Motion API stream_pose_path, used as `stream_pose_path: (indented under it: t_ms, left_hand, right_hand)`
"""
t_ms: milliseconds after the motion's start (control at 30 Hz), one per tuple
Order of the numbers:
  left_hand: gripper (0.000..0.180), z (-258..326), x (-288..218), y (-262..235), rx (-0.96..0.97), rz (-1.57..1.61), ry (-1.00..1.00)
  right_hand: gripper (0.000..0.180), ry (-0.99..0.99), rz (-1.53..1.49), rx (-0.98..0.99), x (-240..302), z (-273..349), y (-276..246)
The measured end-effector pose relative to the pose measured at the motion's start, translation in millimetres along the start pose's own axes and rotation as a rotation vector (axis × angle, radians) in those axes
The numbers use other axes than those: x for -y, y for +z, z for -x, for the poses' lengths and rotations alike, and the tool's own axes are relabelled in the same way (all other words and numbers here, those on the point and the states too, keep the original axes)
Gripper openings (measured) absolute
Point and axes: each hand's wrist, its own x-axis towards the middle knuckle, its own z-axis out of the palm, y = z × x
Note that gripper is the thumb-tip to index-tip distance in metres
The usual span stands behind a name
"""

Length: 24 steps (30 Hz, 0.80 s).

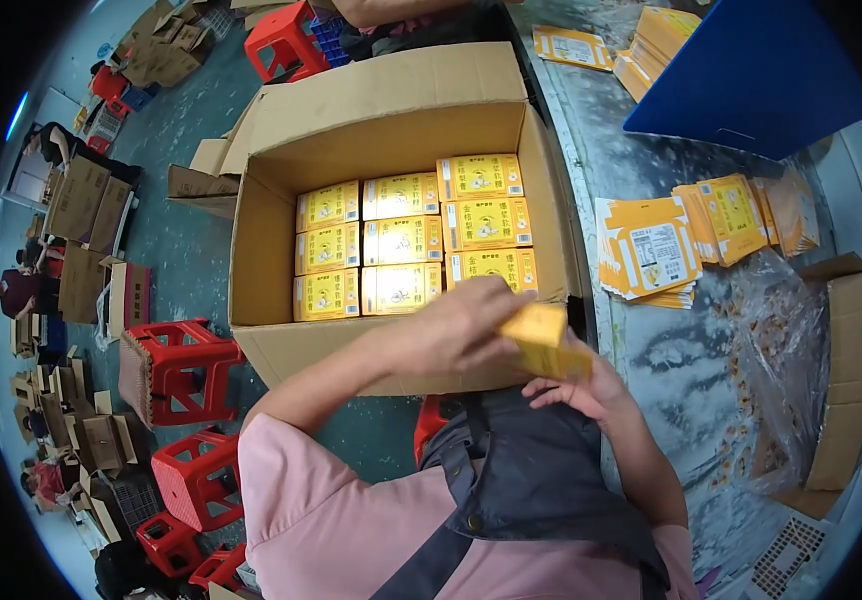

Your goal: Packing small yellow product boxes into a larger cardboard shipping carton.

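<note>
Between my hands, over the near right corner of a large carton, is a small yellow box [541, 330], smeared by motion. My left hand [456, 325] is closed on its left side. At its right end is my right hand [591, 388], with the thumb above and the fingers below the box. Whether it is one box or two pressed together, I cannot tell. Inside the open cardboard carton [381, 125], similar yellow boxes [401, 240] lie flat in three columns. The right column looks higher than the others. My left hand hides part of its nearest box.
Flat yellow-orange cartons [651, 250] lie stacked on the table to the right, beside a blue panel [751, 75] and a cardboard box with clear plastic [781, 370]. Red stools [186, 370] stand at left. A person's arm [391, 10] shows beyond the carton; others work far left.
</note>
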Motion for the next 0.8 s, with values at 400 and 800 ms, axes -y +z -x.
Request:
stream_pose_path:
  t_ms: [400,800]
  left_hand:
    - [0.056,-36,243,-7,0.061,-0.366,-0.607]
    - [0.118,-53,229,30,0.235,-0.611,-0.744]
  right_hand:
    - [0.023,-0.805,1.203,-1.054,-7,41,-64]
    - [0.022,-0.878,1.249,-1.161,-12,33,-74]
